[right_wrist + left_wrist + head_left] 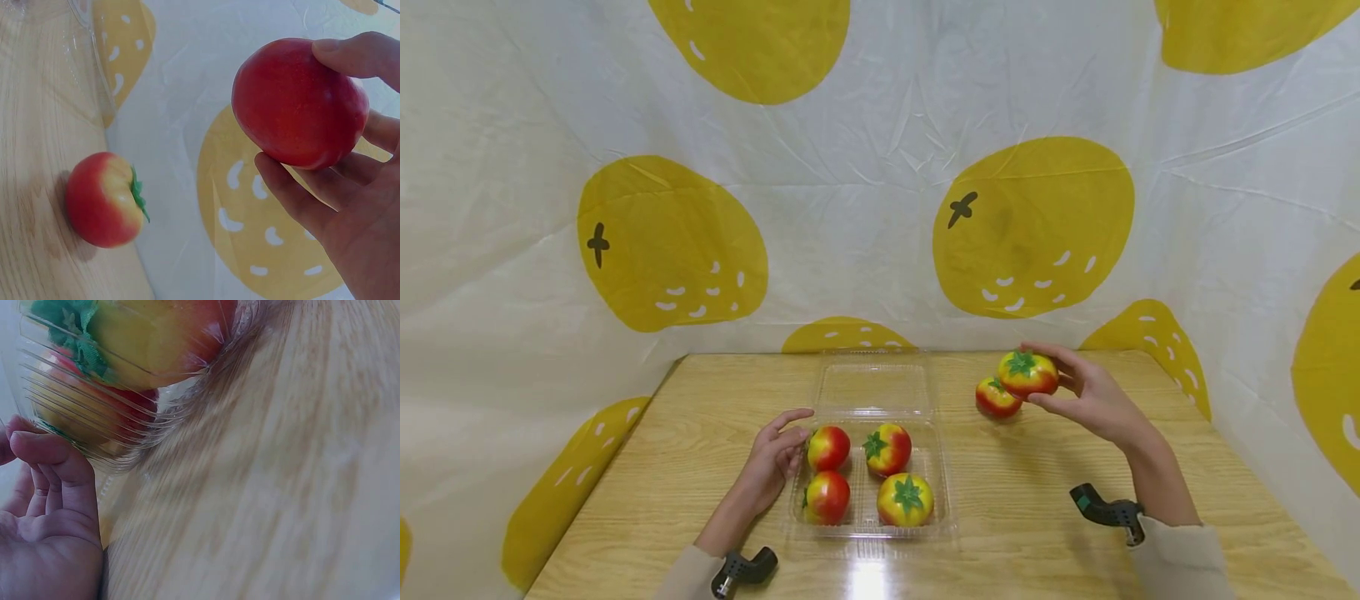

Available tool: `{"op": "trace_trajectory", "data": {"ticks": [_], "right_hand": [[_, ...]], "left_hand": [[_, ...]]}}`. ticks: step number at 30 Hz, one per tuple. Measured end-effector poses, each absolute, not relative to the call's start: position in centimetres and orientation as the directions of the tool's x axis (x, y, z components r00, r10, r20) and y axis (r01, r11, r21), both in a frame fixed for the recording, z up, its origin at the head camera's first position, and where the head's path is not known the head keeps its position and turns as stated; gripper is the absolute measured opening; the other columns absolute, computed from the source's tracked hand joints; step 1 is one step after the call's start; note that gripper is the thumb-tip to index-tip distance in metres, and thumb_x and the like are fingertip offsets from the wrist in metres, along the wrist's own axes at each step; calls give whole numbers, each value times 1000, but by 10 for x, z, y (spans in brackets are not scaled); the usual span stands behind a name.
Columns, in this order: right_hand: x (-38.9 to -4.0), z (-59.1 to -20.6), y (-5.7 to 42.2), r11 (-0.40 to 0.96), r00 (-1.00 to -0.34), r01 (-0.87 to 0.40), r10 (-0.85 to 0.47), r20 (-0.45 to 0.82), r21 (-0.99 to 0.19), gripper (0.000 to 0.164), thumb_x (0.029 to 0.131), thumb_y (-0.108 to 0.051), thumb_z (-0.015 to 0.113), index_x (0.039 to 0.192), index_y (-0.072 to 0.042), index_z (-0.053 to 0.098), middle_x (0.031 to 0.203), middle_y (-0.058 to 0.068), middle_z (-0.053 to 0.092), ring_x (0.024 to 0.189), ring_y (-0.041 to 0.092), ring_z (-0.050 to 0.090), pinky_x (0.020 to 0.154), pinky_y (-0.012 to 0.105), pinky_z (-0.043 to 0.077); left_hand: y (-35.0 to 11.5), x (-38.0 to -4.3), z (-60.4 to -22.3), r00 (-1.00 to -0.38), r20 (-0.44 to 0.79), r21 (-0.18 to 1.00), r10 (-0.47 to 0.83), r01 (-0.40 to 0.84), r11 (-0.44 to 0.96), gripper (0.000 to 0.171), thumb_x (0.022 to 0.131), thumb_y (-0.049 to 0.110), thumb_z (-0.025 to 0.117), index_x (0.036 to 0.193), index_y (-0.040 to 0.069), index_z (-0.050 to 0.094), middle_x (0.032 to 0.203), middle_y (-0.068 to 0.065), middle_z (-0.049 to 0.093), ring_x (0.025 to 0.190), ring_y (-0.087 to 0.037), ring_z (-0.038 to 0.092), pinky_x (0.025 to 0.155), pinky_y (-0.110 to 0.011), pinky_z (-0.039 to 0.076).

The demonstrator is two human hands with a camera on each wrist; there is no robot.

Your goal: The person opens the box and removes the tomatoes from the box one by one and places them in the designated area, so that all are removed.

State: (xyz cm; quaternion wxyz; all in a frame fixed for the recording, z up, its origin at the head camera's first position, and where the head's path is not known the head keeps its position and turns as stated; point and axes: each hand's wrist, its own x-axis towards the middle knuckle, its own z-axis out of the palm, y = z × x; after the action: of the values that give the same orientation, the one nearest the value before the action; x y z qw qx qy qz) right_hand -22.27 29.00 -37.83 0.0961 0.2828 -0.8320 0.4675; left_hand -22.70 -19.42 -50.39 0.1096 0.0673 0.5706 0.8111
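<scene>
My right hand (1093,400) grips a red-and-yellow toy tomato (1028,377) with a green leafy top, thumb on one side and fingers on the other. The held tomato is raised above the table. A second loose toy tomato (103,200) rests on the table below and left of it. At the left edge of a clear plastic box (946,500), my left hand (767,458) pinches the rim with thumb and finger. Inside the box sit several toy tomatoes (906,500) in two columns. The box's hinged lid (872,387) lies folded back, away from me.
The wooden table (1022,517) carries the box near its middle. White cloth (850,225) printed with yellow fruit shapes surrounds it at the back and both sides. A black camera mount (1108,510) sits on the right wrist, another (743,571) on the left.
</scene>
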Motion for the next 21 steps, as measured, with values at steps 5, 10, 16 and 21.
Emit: {"op": "trace_trajectory", "data": {"ticks": [5, 10, 16, 21], "right_hand": [[-223, -379, 292, 376, -813, -572, -380, 442, -729, 62, 91, 4, 72, 149, 1, 50, 142, -18, 54, 118, -7, 57, 99, 4, 44], [-224, -382, 297, 359, -806, -581, -380, 455, -730, 62, 91, 6, 70, 149, 3, 48, 143, -19, 53, 119, -8, 56, 99, 4, 43], [-227, -386, 304, 363, -821, -561, -361, 442, -744, 61, 92, 6, 69, 149, 4, 48, 141, -16, 54, 117, -6, 57, 97, 6, 45], [-229, -389, 308, 342, -819, -563, -356, 450, -753, 61, 92, 8, 67, 149, 6, 47, 141, -16, 55, 118, -5, 57, 97, 6, 45]], "left_hand": [[-194, -227, -504, -967, -14, 940, 253, -99, -327, 36, 105, 6, 51, 141, 5, 49, 73, 8, 59, 53, -2, 51, 46, -15, 42], [-194, -228, -504, -967, -19, 941, 252, -103, -322, 43, 105, 6, 51, 147, -2, 42, 74, 8, 59, 54, -2, 51, 46, -14, 42], [-194, -228, -504, -968, -32, 943, 250, -112, -315, 46, 105, 7, 52, 148, -3, 40, 74, 8, 59, 54, -2, 51, 46, -14, 42], [-194, -228, -505, -968, -25, 943, 251, -106, -315, 42, 106, 7, 50, 146, -2, 42, 73, 7, 58, 53, -3, 50, 46, -14, 41]]}}
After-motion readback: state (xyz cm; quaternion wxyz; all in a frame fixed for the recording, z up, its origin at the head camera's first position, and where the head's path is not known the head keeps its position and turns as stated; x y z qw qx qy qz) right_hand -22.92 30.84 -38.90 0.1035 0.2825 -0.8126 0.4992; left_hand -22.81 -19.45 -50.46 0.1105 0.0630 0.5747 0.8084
